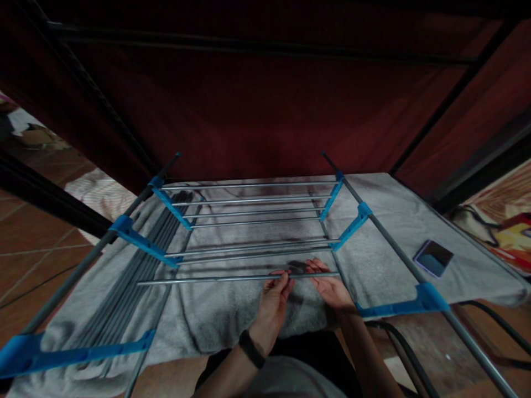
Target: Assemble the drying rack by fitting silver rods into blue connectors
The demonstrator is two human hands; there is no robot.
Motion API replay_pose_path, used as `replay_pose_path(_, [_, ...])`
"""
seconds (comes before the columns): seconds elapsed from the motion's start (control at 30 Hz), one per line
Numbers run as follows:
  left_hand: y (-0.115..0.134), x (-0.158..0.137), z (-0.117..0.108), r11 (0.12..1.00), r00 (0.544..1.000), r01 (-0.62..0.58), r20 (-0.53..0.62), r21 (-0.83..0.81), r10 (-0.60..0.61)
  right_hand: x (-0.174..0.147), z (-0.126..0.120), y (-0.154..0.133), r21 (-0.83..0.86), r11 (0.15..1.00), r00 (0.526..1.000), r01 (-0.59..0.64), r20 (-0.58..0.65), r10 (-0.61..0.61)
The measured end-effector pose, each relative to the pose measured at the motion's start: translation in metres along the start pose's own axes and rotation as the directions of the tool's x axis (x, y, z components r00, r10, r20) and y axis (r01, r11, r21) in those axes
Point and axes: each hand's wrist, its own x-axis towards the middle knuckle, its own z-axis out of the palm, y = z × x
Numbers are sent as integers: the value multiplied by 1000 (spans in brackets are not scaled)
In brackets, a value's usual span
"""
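Note:
A thin grey metal rod [186, 280] lies crosswise in front of me. My left hand [277, 290] pinches it right of its middle. The rod's right part rests across the slightly curled fingers of my right hand [327, 286], which hold it loosely near the end. Beyond my hands stands a partly assembled rack with blue plastic brackets [348, 228] on grey tubes [390, 237]. Several metal crossbars [253, 247] span the farther bracket pairs. The nearest left bracket [78, 354] and nearest right bracket [398, 307] have no crossbar between them.
Loose grey rods [124, 293] lie bunched at the left on a grey blanket [232, 309]. A phone [433, 257] sits on the blanket at the right. A dark red panel [265, 116] rises behind the rack. Black curved tubing [409, 354] is at the lower right.

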Motion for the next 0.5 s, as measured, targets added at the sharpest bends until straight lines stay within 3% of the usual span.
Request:
replay_pose_path(0.27, [-5,3,9,999,999,37,17,-21,-37,-4,-4,3,43,999,999,-33,-1,33])
replay_pose_path(0.5, [0,1,10,998,999,54,0,-23,-54,-5,-9,2,58,998,1000,19,-18,-18])
